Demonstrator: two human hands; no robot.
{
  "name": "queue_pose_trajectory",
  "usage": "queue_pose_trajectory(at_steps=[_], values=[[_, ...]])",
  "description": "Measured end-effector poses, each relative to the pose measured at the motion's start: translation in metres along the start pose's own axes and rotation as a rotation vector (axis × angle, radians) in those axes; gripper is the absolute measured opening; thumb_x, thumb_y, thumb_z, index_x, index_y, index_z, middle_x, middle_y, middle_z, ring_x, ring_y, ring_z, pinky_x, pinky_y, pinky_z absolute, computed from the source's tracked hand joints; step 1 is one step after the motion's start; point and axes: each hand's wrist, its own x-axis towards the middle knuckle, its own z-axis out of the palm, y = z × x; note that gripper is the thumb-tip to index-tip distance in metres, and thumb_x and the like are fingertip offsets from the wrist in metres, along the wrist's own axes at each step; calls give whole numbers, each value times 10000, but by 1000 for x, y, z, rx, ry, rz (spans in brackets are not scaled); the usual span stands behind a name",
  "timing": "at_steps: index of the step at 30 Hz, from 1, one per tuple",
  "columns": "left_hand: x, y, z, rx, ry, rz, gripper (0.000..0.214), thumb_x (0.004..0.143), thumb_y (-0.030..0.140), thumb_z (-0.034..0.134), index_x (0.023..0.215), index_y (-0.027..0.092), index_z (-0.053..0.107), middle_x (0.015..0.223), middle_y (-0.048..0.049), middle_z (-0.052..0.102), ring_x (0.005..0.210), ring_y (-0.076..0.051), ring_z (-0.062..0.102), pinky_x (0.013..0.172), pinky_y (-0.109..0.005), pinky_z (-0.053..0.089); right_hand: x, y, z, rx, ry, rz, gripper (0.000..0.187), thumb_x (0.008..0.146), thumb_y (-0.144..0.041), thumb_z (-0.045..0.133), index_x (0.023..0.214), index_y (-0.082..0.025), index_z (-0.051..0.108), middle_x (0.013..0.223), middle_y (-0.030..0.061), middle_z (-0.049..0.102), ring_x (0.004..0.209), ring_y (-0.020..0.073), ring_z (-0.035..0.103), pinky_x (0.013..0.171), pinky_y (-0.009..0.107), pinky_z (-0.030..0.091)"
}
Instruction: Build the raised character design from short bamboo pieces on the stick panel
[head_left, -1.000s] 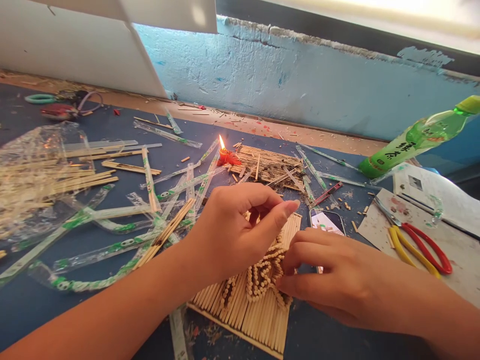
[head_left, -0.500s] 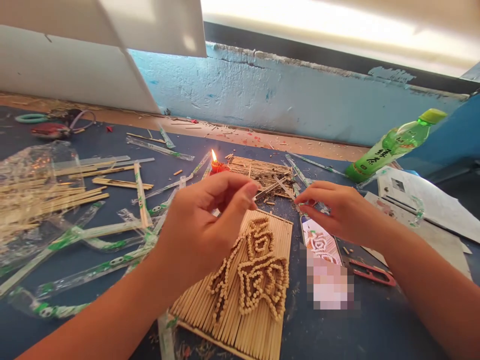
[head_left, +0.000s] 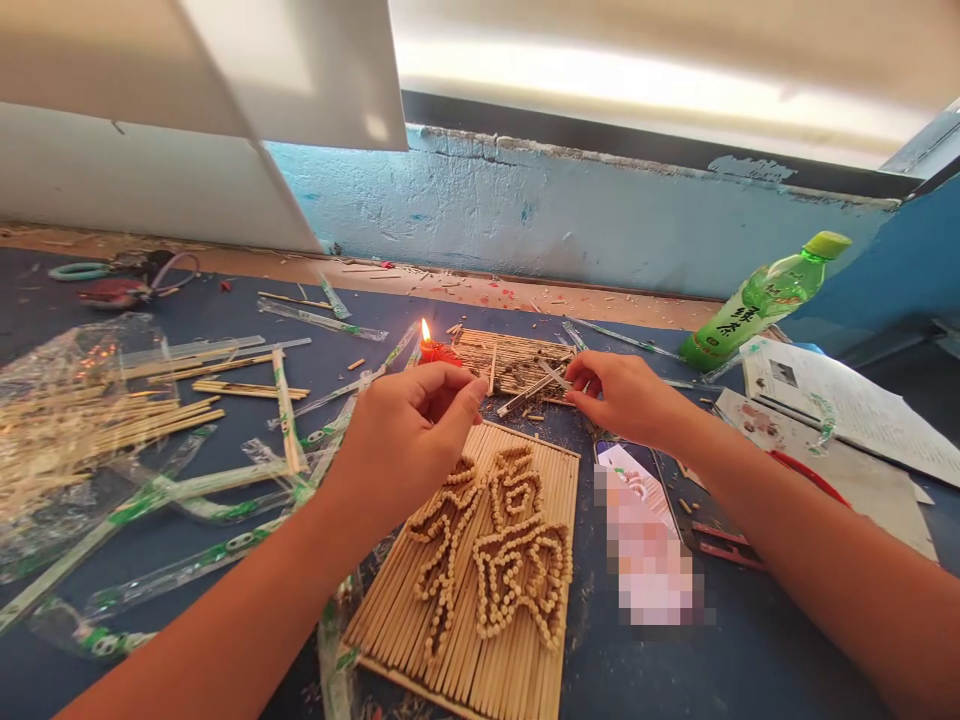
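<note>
My left hand (head_left: 420, 430) is closed in a pinch above the upper left of a panel of pale sticks (head_left: 390, 620). Whatever sits between its fingertips is too small to make out. Short round stick pieces stand on the panel, forming a raised character-like design (head_left: 517, 590). Just beyond the panel, my right hand (head_left: 622, 395) has its thumb and fingers bent together by a thin pale strip (head_left: 556, 376); whether it grips the strip I cannot tell. A lit red candle (head_left: 439, 352) burns behind my left hand, beside a second, scorched stick mat (head_left: 480, 345).
Loose sticks (head_left: 165, 425) and clear plastic wrappers (head_left: 247, 540) spread across the left. At right lie a phone (head_left: 630, 485), red-handled scissors (head_left: 727, 545) and papers (head_left: 862, 410). A green tea bottle (head_left: 765, 300) stands behind them.
My right hand has moved left and slightly up, toward the scorched mat. The left hand keeps its pinch and has shifted slightly left. More of the raised design shows.
</note>
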Motion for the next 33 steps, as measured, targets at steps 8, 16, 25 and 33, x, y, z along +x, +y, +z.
queue_pose_trajectory(at_steps=[8, 16, 25, 33], values=[[-2, -1, 7, 59, -83, -46, 277, 933, 438, 647, 818, 201, 733, 658, 13, 696, 530, -130, 533, 497, -254, 393, -39, 24, -54, 97, 71, 148, 189, 948, -390, 579, 930, -223, 664, 698, -5, 668, 586, 147, 575, 550, 283, 399], [-5, 0, 10, 94, -162, -56, 291, 927, 515, 633, 876, 248, 737, 725, 11, 736, 595, -156, 611, 562, -274, 445, -111, 84, -78, 267, -106, 427, 184, 931, -398, 598, 1008, -239, 649, 850, 39, 749, 780, 218, 691, 735, 343, 520], [20, 17, 4, 542, -160, -14, 272, 871, 428, 592, 848, 242, 789, 619, -31, 728, 529, -212, 615, 553, -330, 437, -146, 109, -55, 307, -112, 435, 319, 930, -471, 583, 1100, -224, 689, 976, 76, 779, 752, 216, 711, 689, 331, 547], [65, 10, 51, 832, -269, -107, 193, 976, 317, 651, 1079, 165, 713, 1074, -83, 736, 956, -239, 710, 845, -412, 577, -106, 75, -34, 136, -35, 341, 374, 951, -512, 527, 858, -233, 757, 716, 36, 734, 659, 220, 665, 568, 306, 412]])
